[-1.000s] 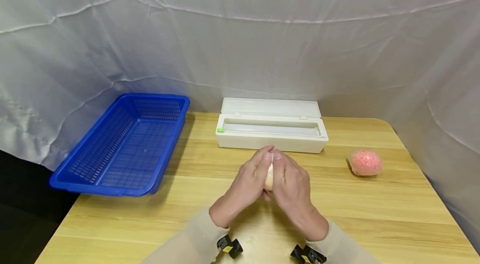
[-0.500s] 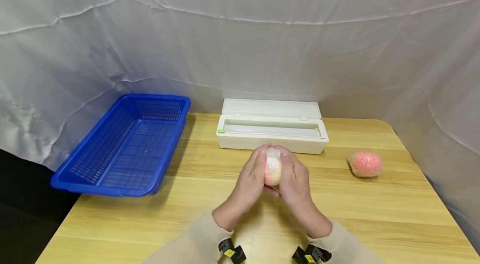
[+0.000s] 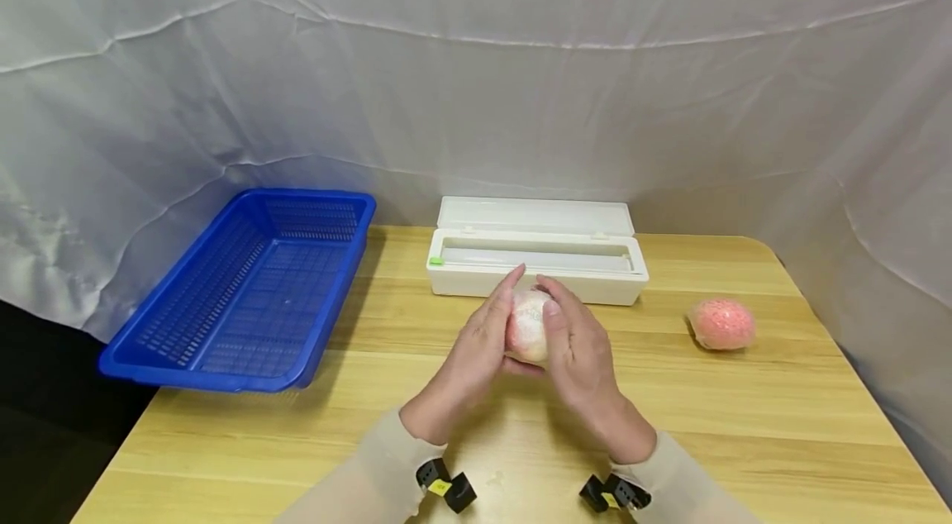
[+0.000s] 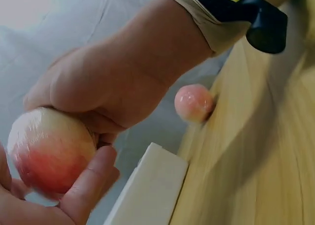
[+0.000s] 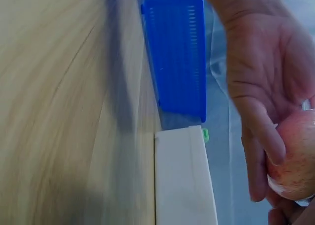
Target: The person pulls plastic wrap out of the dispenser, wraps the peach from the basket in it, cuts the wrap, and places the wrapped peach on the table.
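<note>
An apple (image 3: pixel 526 327), cream and red under shiny clear film, is cupped between both hands above the table. My left hand (image 3: pixel 472 346) holds it from the left, with some fingers beneath it. From the right my right hand (image 3: pixel 583 350) grips it, thumb along the near side. In the left wrist view the film on the apple (image 4: pixel 51 153) looks wrinkled and glossy. Part of the apple (image 5: pixel 298 156) is cut off by the frame edge in the right wrist view. The far side is hidden by the fingers.
Behind the hands stands a white cling film dispenser (image 3: pixel 537 286), lid raised, roll inside. A blue perforated basket (image 3: pixel 316 342) occupies the table's left side. On the right lies a pink, shiny, fruit-like round thing (image 3: pixel 721 324). Grey cloth (image 3: pixel 476 111) hangs behind the table.
A second ago the hands pressed close together and mostly covered the apple. They have since moved apart and turned it, so more of its filmed surface shows.
</note>
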Demonstrator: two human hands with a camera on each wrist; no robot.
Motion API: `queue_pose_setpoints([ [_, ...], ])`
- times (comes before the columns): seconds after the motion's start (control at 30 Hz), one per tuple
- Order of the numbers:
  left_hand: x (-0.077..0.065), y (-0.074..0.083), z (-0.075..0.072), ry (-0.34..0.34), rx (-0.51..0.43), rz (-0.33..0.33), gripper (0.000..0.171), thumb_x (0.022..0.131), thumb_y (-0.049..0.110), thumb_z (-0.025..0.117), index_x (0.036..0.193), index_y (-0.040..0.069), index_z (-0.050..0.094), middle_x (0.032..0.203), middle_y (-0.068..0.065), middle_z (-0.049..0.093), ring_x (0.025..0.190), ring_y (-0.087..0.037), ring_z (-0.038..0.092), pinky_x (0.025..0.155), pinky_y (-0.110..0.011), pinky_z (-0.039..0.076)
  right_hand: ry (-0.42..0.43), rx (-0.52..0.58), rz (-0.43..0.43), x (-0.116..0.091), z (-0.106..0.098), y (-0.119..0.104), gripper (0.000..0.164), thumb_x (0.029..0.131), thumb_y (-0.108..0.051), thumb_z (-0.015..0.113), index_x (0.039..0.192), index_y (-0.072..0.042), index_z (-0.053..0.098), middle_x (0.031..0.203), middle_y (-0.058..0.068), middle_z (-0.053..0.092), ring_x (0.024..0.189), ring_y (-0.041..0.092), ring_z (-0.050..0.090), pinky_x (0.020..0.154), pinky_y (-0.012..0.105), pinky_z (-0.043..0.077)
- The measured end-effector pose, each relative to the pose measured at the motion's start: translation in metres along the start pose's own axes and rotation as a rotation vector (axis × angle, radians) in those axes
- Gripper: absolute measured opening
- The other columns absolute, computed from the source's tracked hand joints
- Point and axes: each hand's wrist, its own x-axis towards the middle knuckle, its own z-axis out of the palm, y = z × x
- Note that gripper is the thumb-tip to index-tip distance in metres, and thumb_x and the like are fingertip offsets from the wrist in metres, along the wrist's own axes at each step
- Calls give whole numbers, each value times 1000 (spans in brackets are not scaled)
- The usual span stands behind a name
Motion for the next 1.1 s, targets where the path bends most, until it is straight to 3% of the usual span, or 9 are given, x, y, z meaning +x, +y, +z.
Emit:
queue_pose_setpoints([
  [0.17, 0, -2, 5, 153, 285, 89, 47, 115, 40, 34, 148, 21, 62, 138, -4, 70, 116, -17, 67, 95, -34, 59, 134, -165, -276, -3, 9, 5, 32, 108, -18, 46, 118, -2, 73, 112, 11, 77, 91, 29, 75, 70, 44, 54],
  [0.23, 0, -2, 6, 173, 272, 85, 47, 115, 37, 34, 145, 20, 66, 136, -3, 71, 116, -13, 66, 95, -31, 57, 182, -186, -322, -3, 11, 5, 37, 110, -23, 44, 114, -2, 74, 109, 10, 78, 86, 27, 74, 67, 42, 52],
  [0.4, 0, -1, 3, 117, 63, -45, 51, 112, 46, 38, 149, 20, 61, 132, -11, 69, 93, -13, 69, 70, -31, 63, 185, -216, -406, -3, 13, 5, 44, 113, -28, 39, 114, -2, 74, 109, 9, 79, 85, 25, 74, 68, 40, 52],
  [0.47, 0, -2, 2, 107, 59, -60, 52, 112, 47, 39, 149, 19, 61, 133, -12, 69, 91, -14, 69, 67, -31, 63, 181, -230, -447, -4, 14, 6, 45, 113, -27, 38, 115, 0, 74, 109, 10, 79, 85, 25, 74, 68, 39, 52],
  [0.63, 2, -2, 1, 135, 143, 4, 47, 114, 40, 36, 143, 20, 67, 135, -7, 71, 106, -13, 69, 81, -27, 61, 182, -258, -479, -5, 16, 5, 46, 113, -26, 39, 117, 2, 74, 111, 12, 79, 84, 25, 74, 68, 39, 51],
  [0.77, 1, 1, -1, 66, -4, -38, 56, 115, 50, 28, 158, 22, 50, 139, -14, 65, 99, -15, 69, 74, -35, 64, 141, -215, -372, -3, 12, 5, 41, 112, -24, 40, 118, 0, 73, 111, 12, 78, 89, 28, 75, 69, 40, 54],
  [0.87, 0, 3, -3, -18, -234, -98, 64, 113, 56, 29, 165, 19, 34, 144, -22, 57, 96, -18, 72, 81, -45, 65, 122, -34, -140, 1, 5, 5, 37, 112, -16, 41, 120, -2, 73, 114, 14, 78, 95, 23, 74, 77, 31, 57],
  [0.97, 1, 4, -6, -133, -407, -151, 65, 114, 51, 34, 165, 11, 30, 150, -28, 50, 106, -25, 74, 96, -50, 60, 135, 197, 91, 4, 0, 5, 37, 113, -12, 38, 128, -3, 72, 123, 18, 75, 104, 12, 68, 88, 20, 54],
  [1.1, 3, 5, -8, -237, -464, -184, 58, 115, 42, 36, 161, 6, 35, 153, -30, 47, 119, -33, 70, 102, -46, 57, 92, 305, 208, 5, -5, 3, 39, 114, -13, 36, 137, -6, 67, 131, 17, 72, 110, 7, 63, 94, 18, 49],
])
